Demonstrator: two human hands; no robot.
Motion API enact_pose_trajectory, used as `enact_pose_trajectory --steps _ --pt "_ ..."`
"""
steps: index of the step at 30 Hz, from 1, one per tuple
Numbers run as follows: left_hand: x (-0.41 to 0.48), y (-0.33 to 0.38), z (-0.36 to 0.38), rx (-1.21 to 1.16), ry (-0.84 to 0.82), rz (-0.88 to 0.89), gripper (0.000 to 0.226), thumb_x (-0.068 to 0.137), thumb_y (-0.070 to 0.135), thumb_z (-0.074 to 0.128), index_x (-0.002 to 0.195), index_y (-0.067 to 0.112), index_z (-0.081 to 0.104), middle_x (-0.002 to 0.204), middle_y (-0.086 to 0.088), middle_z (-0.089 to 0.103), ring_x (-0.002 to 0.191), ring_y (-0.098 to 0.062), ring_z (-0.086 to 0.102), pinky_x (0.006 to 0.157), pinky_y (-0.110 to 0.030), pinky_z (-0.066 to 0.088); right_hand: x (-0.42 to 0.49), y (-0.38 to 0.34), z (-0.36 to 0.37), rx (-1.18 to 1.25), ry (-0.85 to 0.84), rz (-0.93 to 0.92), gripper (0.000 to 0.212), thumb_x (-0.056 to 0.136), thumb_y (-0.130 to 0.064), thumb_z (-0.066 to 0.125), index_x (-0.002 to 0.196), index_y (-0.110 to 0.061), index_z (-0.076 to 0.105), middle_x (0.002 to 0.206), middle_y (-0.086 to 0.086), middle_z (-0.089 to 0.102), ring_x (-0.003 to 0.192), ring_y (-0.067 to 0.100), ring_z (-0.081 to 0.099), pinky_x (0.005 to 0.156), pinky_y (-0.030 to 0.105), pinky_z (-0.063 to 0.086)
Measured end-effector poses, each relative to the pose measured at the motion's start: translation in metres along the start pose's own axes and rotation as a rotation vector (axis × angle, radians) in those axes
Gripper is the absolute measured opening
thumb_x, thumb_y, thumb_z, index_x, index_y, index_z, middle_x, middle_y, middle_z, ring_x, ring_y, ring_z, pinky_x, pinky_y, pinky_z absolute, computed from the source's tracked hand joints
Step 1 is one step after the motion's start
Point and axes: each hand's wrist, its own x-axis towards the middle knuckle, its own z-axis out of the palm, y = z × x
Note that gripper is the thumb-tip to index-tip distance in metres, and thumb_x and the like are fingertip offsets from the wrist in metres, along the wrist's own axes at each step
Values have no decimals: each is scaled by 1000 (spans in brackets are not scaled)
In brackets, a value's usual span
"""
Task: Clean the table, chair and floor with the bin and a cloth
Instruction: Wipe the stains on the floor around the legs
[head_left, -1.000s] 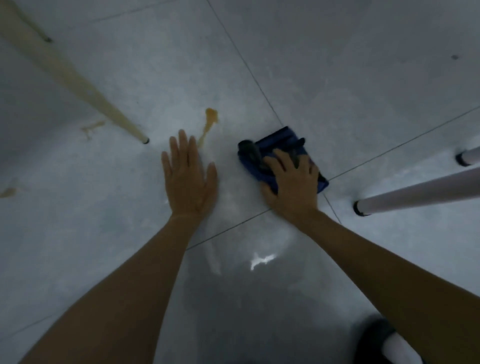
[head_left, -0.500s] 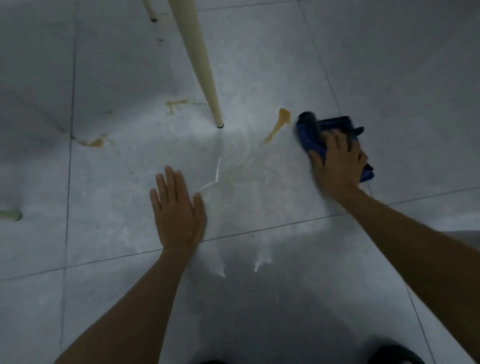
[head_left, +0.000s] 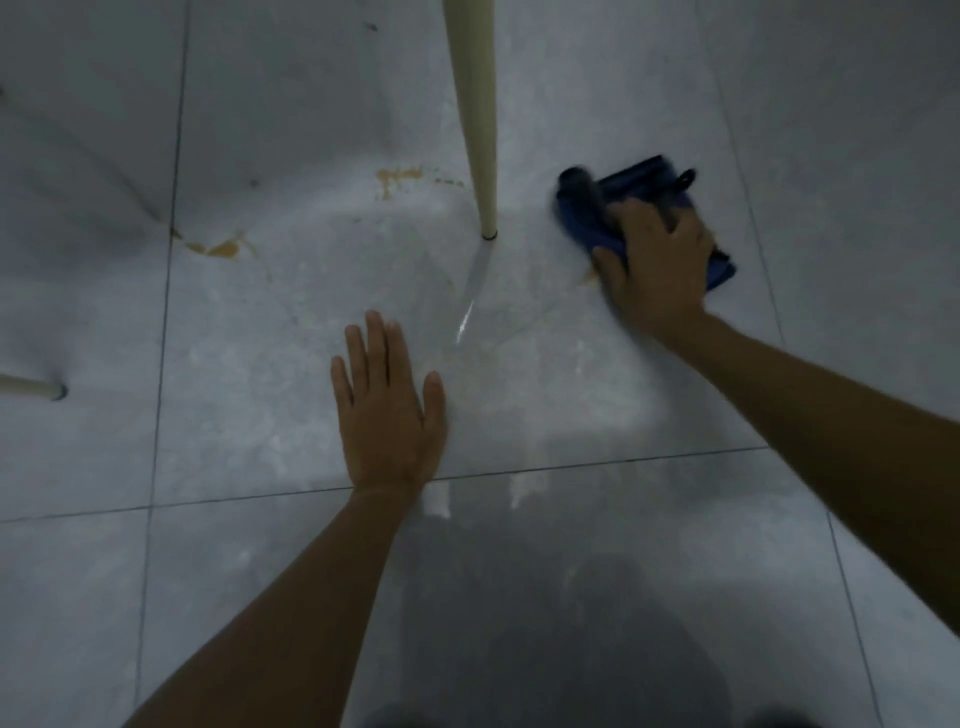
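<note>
head view, tiled floor (head_left: 597, 88), orange stains (head_left: 224, 248), cloth (head_left: 631, 183)

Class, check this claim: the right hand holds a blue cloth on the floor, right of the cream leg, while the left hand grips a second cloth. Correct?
Not quite. The head view shows the left hand flat on the floor, holding nothing. The right hand does hold the blue cloth right of the cream leg.

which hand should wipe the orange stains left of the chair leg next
Probably right: the right hand holds the blue cloth, while the left hand lies flat on the floor, empty, likely bracing.
</note>
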Motion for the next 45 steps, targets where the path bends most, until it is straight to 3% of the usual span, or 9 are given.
enact_pose_trajectory --steps 7,12,16,21,27,35,42,45 --pt "-10 -2 -6 -222 129 -51 56 99 31 15 149 5 22 157 -11 20 147 -24 12 120 -41 3 -100 -88 11 -1 -107 -292 48 83 -39 53 126 -18 55 135 6 54 111 45 51 89 53 39" --pt "-12 -32 -16 -93 88 -182 56 101 29 22 151 7 11 160 -11 8 148 -24 2 120 -41 -4 -110 -87 9 138 -200 -510 50 81 -43 61 127 -26 56 141 1 48 119 38 51 91 50 45" --pt "-16 -79 -29 52 44 -174 60 101 34 23 152 8 5 160 -12 -1 147 -27 -3 119 -44 -4 -114 -86 4 61 -190 -284 61 76 -61 50 131 -36 49 147 3 40 122 41 46 91 51 40" --pt "-16 -124 -38 67 14 -257 67 95 44 14 151 8 7 160 -12 -1 147 -28 -3 119 -45 -2 -126 -120 4 40 -192 -85 66 77 -60 34 136 -33 45 151 8 32 118 47 42 88 51 33" --pt "23 -153 -52 66 37 -289 67 98 45 21 151 7 8 160 -12 -1 147 -28 -4 119 -47 -1 -143 -143 8 -50 -119 -198 58 82 -49 42 135 -27 46 146 10 39 115 44 46 81 45 36" --pt "78 -164 -48 33 98 -375 70 97 49 20 151 7 5 160 -11 -2 147 -28 -6 119 -47 -1 -99 -190 35 4 -86 -317 54 87 -44 46 137 -24 43 148 10 37 130 44 33 101 51 29" --pt "78 -166 -49 52 127 -353 71 97 49 24 151 6 9 160 -12 1 147 -29 -4 119 -47 0 -22 -233 49 45 -97 -193 57 91 -40 47 143 -20 35 153 10 26 139 42 18 113 51 11" --pt "79 -167 -46 47 140 -356 70 97 50 24 151 6 12 160 -13 3 147 -30 -2 119 -48 1 23 -228 52 0 -97 -19 58 94 -42 40 146 -21 25 156 7 17 141 42 13 114 51 8"
